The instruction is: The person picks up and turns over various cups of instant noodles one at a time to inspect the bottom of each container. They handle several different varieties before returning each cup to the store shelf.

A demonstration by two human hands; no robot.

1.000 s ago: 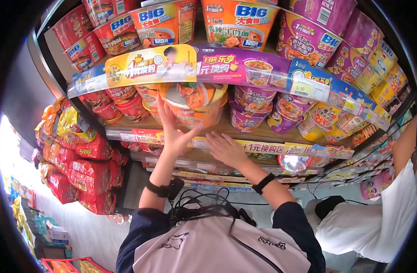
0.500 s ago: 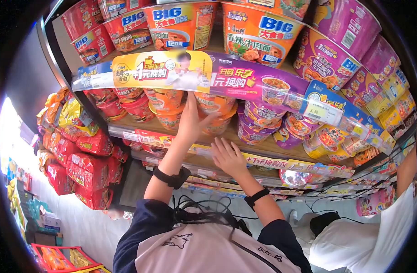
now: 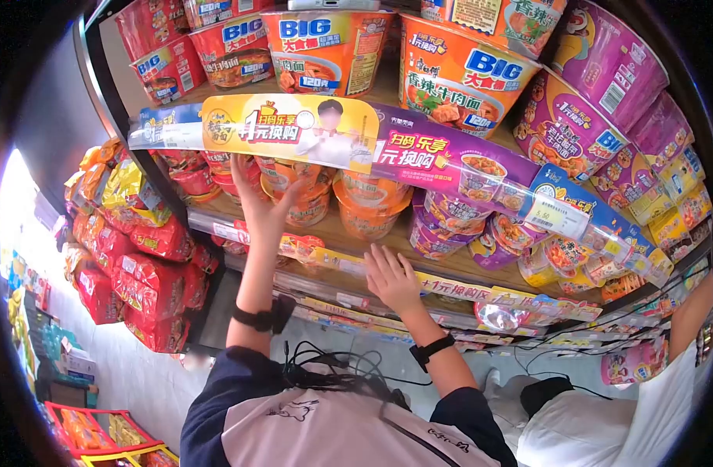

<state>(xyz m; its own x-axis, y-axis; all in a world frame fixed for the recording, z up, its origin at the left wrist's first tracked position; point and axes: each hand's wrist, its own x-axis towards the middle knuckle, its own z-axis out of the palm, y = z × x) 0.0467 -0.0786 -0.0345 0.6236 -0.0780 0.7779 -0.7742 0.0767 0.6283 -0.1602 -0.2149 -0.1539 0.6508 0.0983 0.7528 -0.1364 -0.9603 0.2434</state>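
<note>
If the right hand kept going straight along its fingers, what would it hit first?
Probably the stacked orange tubs just ahead of the right hand's fingertips, though depth is unclear; it might catch the shelf edge first.

Glossy red packs [image 3: 145,284] at left

Pale grey floor [image 3: 134,370], dark-framed, wood-toned shelving [image 3: 457,267], and glaring white light [image 3: 22,206] at far left.
</note>
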